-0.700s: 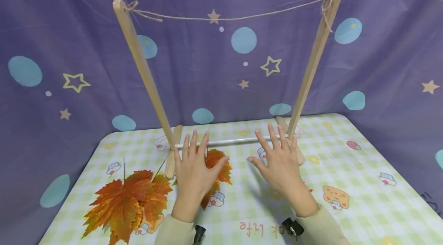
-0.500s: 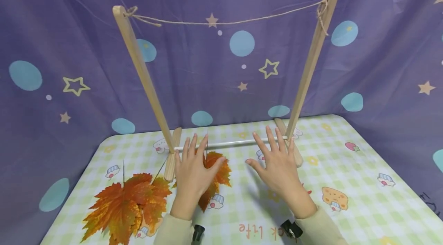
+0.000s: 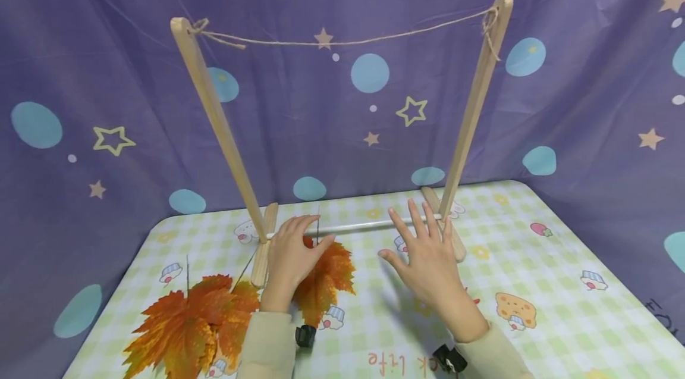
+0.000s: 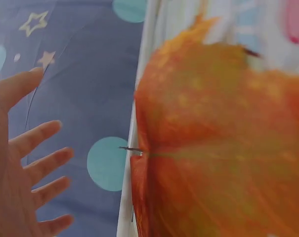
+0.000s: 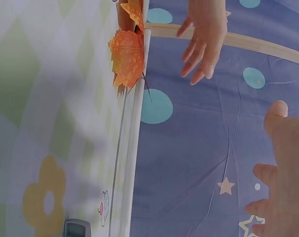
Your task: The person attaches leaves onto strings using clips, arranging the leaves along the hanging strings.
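Note:
My left hand (image 3: 291,254) hovers over an orange maple leaf (image 3: 334,266), its fingers bent forward and loosely relaxed. In the left wrist view that hand's fingers (image 4: 45,165) are spread and hold nothing, beside the large leaf (image 4: 213,138). My right hand (image 3: 428,260) is held over the table at the right, fingers spread, holding nothing. Behind both hands stands a wooden frame: a left post (image 3: 219,123), a right post (image 3: 476,105), and a white rod (image 3: 358,226) joining them low down. A thin twine (image 3: 332,44) sags between the post tops, knotted at both ends.
More maple leaves (image 3: 182,331) with dark stems lie overlapping at the table's left. A green-and-white checked cloth (image 3: 556,284) with cartoon prints covers the table. Close behind the frame hangs a purple curtain (image 3: 299,135) with stars and blue ovals. Black straps (image 3: 449,359) sit at the wrists.
My left hand's fingers have gone from spread and straight to bent forward, drawn closer together. My right hand stays spread in nearly the same place. The head view has tilted slightly up.

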### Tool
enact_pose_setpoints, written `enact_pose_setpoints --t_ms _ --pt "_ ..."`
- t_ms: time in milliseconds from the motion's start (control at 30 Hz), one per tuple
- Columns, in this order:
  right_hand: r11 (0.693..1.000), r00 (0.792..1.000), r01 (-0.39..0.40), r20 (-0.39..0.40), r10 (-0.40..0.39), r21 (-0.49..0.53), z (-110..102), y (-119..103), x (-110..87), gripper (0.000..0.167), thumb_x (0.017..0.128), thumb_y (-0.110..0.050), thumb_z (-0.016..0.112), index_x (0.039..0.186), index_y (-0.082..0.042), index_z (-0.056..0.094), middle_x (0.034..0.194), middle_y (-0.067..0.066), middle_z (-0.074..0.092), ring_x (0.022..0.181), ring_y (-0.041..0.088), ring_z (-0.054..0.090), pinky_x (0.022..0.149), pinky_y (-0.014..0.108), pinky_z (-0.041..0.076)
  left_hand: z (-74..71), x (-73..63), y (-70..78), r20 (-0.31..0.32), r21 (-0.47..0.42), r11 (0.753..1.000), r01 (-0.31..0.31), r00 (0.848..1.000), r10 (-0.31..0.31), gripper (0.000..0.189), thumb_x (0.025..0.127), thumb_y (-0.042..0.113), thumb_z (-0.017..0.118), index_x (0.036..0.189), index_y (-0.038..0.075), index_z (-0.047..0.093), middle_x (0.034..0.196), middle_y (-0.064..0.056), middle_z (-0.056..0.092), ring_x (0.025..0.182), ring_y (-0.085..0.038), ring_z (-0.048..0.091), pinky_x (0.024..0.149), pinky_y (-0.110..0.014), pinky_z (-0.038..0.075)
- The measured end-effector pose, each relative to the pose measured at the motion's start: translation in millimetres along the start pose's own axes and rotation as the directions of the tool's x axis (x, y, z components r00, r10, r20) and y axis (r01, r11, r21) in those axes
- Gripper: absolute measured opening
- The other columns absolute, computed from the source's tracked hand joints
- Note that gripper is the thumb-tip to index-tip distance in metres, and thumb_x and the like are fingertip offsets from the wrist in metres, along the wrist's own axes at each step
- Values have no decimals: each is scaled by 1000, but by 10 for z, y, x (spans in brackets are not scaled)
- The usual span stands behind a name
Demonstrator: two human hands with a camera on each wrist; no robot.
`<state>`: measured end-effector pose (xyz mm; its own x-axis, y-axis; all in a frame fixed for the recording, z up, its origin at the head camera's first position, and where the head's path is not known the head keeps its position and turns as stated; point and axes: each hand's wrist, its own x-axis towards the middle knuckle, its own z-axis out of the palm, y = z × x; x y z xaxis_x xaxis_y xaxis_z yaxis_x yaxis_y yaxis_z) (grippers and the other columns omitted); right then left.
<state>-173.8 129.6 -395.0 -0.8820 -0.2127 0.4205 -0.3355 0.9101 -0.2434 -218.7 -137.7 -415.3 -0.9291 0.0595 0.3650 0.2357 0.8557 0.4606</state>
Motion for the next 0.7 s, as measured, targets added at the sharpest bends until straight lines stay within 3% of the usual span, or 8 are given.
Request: enact_pose_setpoints --t_ms 267,700 --pt "1000 1000 -2 -11 2 -9 32 24 11 74 94 -58 56 156 -27 33 163 14 16 150 36 4 113 62 -8 54 90 -86 92 -96 986 136 988 -127 62 85 64 67 136 28 61 140 -2 55 130 -31 46 102 -57 39" --pt "1000 999 -17 36 17 -11 70 10 9 73 95 -55 58 157 -29 30 164 10 13 151 31 -1 113 64 -5 157 53 -262 117 -122 975 184 978 -170 54 84 52 75 128 22 67 125 -4 65 114 -31 57 92 -52 45"
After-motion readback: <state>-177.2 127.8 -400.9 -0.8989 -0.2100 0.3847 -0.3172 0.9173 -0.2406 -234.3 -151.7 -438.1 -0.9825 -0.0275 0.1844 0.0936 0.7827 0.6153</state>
